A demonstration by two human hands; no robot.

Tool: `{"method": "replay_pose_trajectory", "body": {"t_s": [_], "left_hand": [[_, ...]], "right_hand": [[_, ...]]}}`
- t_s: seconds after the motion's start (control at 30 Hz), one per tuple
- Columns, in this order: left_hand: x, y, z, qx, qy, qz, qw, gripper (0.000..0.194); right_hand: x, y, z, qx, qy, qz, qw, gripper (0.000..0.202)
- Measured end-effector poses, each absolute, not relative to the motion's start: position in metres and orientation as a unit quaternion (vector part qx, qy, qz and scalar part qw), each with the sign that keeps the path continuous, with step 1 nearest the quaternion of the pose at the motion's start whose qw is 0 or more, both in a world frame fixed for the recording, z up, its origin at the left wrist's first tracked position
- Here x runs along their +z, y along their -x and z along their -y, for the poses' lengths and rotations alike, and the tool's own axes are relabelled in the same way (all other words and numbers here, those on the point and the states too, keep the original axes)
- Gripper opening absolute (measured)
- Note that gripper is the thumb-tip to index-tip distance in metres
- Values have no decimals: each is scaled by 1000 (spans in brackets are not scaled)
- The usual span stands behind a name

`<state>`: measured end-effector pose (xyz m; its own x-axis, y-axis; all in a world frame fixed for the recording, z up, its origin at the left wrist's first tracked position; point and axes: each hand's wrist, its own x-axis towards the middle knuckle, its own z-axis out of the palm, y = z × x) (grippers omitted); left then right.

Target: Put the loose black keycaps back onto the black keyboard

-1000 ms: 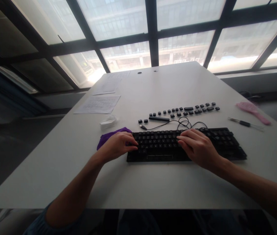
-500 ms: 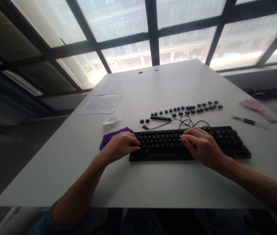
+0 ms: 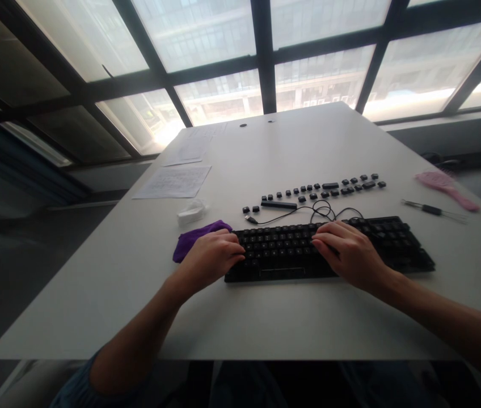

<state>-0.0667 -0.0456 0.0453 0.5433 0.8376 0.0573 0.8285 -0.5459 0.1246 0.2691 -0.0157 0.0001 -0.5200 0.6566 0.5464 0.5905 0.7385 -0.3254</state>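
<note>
Head view shows a black keyboard [image 3: 283, 247] lying flat on a white tabletop [image 3: 266, 323], near its front edge. The left hand [image 3: 219, 252] has its fingers drawn narrow at the keyboard's left end; the right hand [image 3: 349, 249] curls over the right-of-centre part, hiding keys beneath. I cannot tell whether either pinches a key. Just behind, a cable [image 3: 277, 219] loops before loose keys [image 3: 330, 186] set in rough rows. A purple cloth [image 3: 195, 238] sits partly behind the left hand, a white crumpled wrapper [image 3: 192, 212] beyond it. Rightward lie a wire tool [image 3: 431, 210] and a pink brush [image 3: 440, 182]. Papers [image 3: 172, 182] lie farther left; bright, dark-framed windows [image 3: 219, 96] line the room's far side.
</note>
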Motion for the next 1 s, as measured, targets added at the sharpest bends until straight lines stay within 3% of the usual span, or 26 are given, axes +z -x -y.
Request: {"method": "replay_pose_trajectory", "body": {"t_s": [0.3, 0.73, 1.0], "left_hand": [[43, 46, 55, 33, -868, -495, -17, 28], [16, 66, 64, 228, -845, -479, 68, 21], [10, 68, 69, 173, -867, -466, 27, 24]], "right_hand": [[-4, -269, 16, 44, 362, 872, 326, 22], [-3, -267, 18, 46, 364, 875, 314, 26], [-4, -266, 20, 43, 362, 877, 314, 25]]}}
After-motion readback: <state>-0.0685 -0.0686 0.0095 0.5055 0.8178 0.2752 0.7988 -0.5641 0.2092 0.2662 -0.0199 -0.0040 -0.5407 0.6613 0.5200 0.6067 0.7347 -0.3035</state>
